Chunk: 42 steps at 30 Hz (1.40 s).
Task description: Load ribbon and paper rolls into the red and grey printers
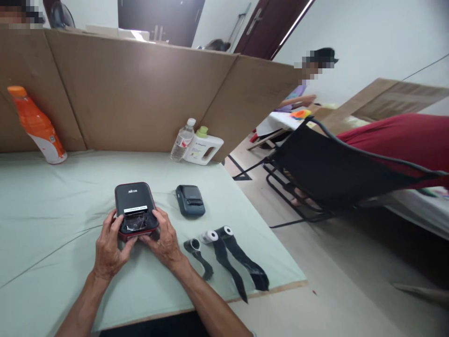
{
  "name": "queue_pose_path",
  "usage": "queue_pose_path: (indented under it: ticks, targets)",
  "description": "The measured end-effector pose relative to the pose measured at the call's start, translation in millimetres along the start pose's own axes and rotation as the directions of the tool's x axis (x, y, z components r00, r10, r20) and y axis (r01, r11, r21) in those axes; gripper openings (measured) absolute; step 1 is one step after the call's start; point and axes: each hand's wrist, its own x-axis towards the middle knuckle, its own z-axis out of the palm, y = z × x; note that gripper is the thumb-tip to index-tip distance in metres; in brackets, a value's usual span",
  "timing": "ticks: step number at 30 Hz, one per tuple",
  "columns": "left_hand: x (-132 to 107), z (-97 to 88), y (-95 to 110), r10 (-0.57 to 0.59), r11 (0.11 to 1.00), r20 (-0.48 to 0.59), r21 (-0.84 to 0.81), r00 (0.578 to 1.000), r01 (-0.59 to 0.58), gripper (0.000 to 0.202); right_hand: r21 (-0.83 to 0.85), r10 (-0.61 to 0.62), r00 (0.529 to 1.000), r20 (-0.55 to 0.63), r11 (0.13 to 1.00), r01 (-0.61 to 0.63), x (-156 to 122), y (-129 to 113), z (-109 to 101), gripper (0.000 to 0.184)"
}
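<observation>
A black and red handheld printer (135,202) lies on the pale green table cover (52,220), its near compartment showing dark film inside. My left hand (109,247) grips its near left edge, fingers curled round it. On the near right corner, my right hand (163,238) presses with bent fingers. A smaller dark blue printer (190,200) rests just to the right. Three small rolls with trailing black ribbon (224,248) lie by my right wrist.
An orange bottle (37,125) leans on the cardboard screen (140,89) at back left. A clear water bottle (182,140) and a white jug (203,147) stand at the back right. A black folding chair (326,168) stands right of the table; another person sits beyond.
</observation>
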Motion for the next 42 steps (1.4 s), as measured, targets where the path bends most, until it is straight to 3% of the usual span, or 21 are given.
queue_pose_path:
  ticks: [24, 35, 42]
  targets:
    - [1.5, 1.7, 5.4, -0.006, 1.0, -0.022, 0.009, 1.0, 0.006, 0.069, 0.0, 0.014, 1.0, 0.025, 1.0, -0.014, 4.2, -5.8, -7.4, 0.08]
    - [1.8, 2.8, 8.6, -0.084, 0.996, 0.026, -0.026, 0.996, 0.085, 0.076, -0.019, 0.034, 0.999, 0.042, 0.999, -0.034, 4.5, -5.4, -14.5, 0.094]
    - [-5.1, 4.2, 3.8, -0.126, 0.991, 0.062, -0.028, 0.99, 0.128, 0.082, -0.043, 0.064, 0.995, 0.072, 0.997, -0.061, 7.3, -7.7, -19.2, 0.086]
